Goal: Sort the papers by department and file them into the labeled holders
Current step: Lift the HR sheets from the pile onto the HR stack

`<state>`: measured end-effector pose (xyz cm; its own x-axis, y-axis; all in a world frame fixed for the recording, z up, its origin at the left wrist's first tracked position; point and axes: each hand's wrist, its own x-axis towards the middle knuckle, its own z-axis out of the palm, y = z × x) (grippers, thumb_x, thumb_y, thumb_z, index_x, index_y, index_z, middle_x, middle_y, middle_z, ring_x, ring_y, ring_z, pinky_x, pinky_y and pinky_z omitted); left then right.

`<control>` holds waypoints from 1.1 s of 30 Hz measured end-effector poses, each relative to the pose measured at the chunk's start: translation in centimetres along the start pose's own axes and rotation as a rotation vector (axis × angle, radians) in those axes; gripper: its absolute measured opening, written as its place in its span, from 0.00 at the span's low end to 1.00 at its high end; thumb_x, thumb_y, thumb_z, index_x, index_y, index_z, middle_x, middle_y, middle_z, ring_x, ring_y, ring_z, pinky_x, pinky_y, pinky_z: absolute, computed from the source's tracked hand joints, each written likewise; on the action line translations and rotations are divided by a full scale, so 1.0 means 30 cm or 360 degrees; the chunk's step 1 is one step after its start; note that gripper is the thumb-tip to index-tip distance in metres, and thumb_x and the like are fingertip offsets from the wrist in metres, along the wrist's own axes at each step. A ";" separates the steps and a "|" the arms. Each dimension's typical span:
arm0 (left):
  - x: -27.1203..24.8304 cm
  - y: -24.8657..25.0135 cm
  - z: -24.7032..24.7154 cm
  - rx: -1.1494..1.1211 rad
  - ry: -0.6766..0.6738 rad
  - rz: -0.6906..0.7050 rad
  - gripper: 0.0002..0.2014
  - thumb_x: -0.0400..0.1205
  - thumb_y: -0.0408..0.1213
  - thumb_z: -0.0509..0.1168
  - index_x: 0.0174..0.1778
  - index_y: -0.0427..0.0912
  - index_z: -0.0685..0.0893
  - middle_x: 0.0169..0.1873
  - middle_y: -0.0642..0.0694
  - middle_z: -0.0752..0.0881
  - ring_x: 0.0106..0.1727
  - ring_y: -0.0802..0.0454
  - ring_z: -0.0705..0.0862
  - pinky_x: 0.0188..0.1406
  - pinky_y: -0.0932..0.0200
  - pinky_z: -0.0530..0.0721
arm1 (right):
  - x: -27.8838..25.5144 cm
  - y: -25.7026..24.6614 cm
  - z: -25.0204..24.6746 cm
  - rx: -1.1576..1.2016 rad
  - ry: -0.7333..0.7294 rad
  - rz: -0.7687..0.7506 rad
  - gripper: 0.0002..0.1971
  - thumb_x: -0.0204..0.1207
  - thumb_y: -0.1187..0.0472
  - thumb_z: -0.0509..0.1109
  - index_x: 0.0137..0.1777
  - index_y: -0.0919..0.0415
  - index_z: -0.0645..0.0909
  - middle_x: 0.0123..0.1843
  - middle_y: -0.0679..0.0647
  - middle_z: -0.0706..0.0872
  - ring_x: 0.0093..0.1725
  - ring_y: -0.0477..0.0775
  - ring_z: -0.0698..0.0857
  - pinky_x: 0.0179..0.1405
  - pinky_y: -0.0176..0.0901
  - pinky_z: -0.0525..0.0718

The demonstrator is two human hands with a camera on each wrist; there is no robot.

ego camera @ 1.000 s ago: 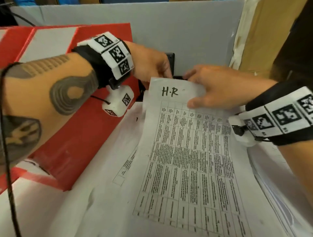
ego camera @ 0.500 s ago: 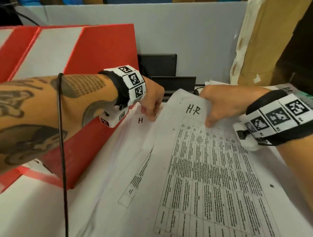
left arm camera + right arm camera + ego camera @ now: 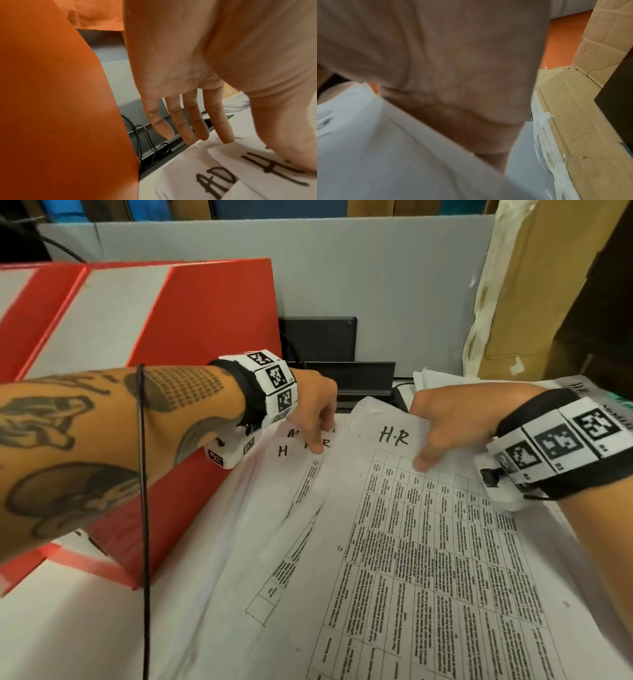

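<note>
White printed papers (image 3: 394, 559) marked "H.R": right hand (image 3: 455, 419) pinches the top sheet's corner; left hand (image 3: 315, 409), fingers spread, presses underlying sheets.

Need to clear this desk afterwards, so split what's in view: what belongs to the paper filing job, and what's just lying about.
Belongs to the job:
- top H.R sheet, held by the right hand
- sheets underneath, thumbed by the left hand
- black holders
- more papers at far right

Lying about:
- red and white box
- cardboard
- grey back panel
</note>
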<state>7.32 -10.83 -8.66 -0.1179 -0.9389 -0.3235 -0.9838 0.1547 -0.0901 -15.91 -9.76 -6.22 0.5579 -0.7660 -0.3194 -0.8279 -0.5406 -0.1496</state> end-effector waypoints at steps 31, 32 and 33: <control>-0.110 -0.016 -0.146 -0.1129 -0.0042 -0.0028 0.16 0.93 0.44 0.58 0.58 0.44 0.90 0.51 0.43 0.95 0.54 0.42 0.94 0.60 0.45 0.87 | 0.030 0.015 0.014 0.0562 0.0569 -0.0570 0.36 0.57 0.69 0.91 0.58 0.44 0.75 0.51 0.45 0.92 0.52 0.44 0.91 0.49 0.44 0.90; -0.105 -0.013 -0.140 -0.1052 -0.0094 -0.0092 0.19 0.93 0.49 0.56 0.60 0.44 0.89 0.51 0.44 0.95 0.53 0.43 0.94 0.61 0.44 0.87 | 0.018 0.022 0.009 0.0625 0.0500 -0.0599 0.34 0.57 0.72 0.90 0.58 0.47 0.78 0.50 0.46 0.94 0.51 0.46 0.93 0.50 0.44 0.90; -0.096 -0.012 -0.129 -0.0858 -0.0185 -0.0122 0.19 0.91 0.53 0.58 0.61 0.45 0.90 0.50 0.46 0.95 0.52 0.46 0.95 0.62 0.45 0.87 | 0.007 0.029 0.003 0.0654 0.0405 -0.0633 0.30 0.58 0.74 0.89 0.56 0.50 0.83 0.49 0.46 0.95 0.51 0.47 0.93 0.51 0.45 0.91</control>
<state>7.49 -9.36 -4.05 -0.0580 -0.8964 -0.4394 -0.9221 -0.1206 0.3676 -16.51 -10.36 -6.49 0.7825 -0.6197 0.0602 -0.4803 -0.6622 -0.5751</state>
